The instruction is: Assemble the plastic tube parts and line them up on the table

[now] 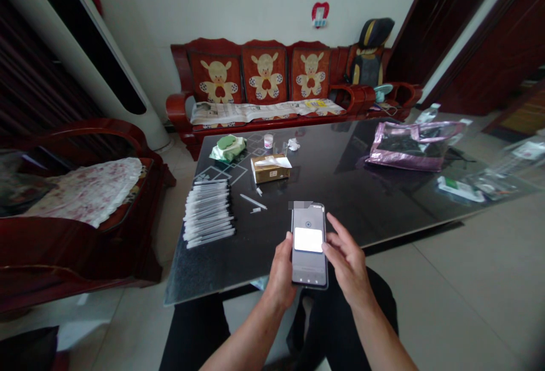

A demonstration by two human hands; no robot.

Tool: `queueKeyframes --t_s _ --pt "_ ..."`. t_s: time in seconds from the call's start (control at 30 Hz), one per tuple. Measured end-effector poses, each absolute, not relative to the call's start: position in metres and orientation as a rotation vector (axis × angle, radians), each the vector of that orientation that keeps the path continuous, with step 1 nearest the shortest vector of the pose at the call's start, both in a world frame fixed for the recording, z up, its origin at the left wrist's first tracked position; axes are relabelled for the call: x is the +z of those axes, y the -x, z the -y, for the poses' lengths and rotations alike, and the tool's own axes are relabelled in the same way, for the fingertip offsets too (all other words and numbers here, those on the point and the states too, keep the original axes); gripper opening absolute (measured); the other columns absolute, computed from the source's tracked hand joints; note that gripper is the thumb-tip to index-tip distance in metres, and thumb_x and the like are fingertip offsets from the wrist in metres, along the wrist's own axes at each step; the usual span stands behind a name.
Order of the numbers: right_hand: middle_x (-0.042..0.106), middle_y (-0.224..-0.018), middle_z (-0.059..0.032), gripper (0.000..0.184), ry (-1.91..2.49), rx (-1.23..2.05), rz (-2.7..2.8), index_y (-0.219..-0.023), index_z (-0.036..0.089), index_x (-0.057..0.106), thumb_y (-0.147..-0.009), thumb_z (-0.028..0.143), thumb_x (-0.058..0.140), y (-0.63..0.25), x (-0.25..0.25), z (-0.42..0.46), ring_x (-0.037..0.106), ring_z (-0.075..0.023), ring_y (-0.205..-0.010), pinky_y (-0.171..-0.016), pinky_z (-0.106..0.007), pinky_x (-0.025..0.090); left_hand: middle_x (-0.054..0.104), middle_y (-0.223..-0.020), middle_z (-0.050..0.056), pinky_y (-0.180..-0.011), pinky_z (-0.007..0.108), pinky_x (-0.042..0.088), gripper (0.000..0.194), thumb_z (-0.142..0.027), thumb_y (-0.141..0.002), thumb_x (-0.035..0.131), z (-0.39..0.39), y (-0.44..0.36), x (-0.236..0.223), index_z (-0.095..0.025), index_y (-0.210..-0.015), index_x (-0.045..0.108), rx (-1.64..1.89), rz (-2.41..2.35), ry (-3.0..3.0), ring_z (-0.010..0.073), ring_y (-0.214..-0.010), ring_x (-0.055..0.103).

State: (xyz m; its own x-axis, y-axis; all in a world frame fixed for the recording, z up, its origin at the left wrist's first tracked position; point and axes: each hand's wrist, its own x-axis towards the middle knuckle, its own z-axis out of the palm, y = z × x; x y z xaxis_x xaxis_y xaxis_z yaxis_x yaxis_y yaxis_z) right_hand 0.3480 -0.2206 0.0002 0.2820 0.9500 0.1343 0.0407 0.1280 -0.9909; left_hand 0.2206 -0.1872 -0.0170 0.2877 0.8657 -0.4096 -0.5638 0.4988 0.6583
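A smartphone (pixel 309 269) with a lit screen is held upright above the table's near edge. My left hand (pixel 281 271) grips its left side, the thumb along the frame. At the opposite side, my right hand (pixel 347 260) has its fingers apart; the thumb tip is at the right edge of the screen, over a white pop-up box. Further left on the table lies a row of several white pens (pixel 208 212) with dark ends. Between that row and the phone are a loose pen (pixel 253 201) and small white pieces (pixel 256 210), possibly caps.
The dark glossy table (pixel 340 189) also bears a gold tissue box (pixel 271 173), green wipes pack (pixel 230 148), small cup (pixel 268 141), crumpled tissue (pixel 293 144), pink-trimmed clear bag (pixel 404 161) and green-white box (pixel 460 189). Behind stands a wooden sofa (pixel 181 73); a wooden armchair (pixel 145 158) is left.
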Motion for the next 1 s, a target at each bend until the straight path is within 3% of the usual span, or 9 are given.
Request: queueKeyframes --t_s 1.0 --pt "0.068 -0.104 -0.0072 0.061 1.224 0.931 1.042 -0.142 0.022 0.037 -0.087 0.034 0.058 -0.3494 -0.0009 0.2206 0.065 -0.0196 -0.083 -0.076 -0.031 0.052 0.072 -0.09 0.011 -0.073 0.032 0.047 0.052 -0.056 -0.08 0.06 0.1878 -0.2218 -0.0188 -0.01 -0.103 0.067 0.986 -0.774 -0.416 0.0245 -0.082 0.066"
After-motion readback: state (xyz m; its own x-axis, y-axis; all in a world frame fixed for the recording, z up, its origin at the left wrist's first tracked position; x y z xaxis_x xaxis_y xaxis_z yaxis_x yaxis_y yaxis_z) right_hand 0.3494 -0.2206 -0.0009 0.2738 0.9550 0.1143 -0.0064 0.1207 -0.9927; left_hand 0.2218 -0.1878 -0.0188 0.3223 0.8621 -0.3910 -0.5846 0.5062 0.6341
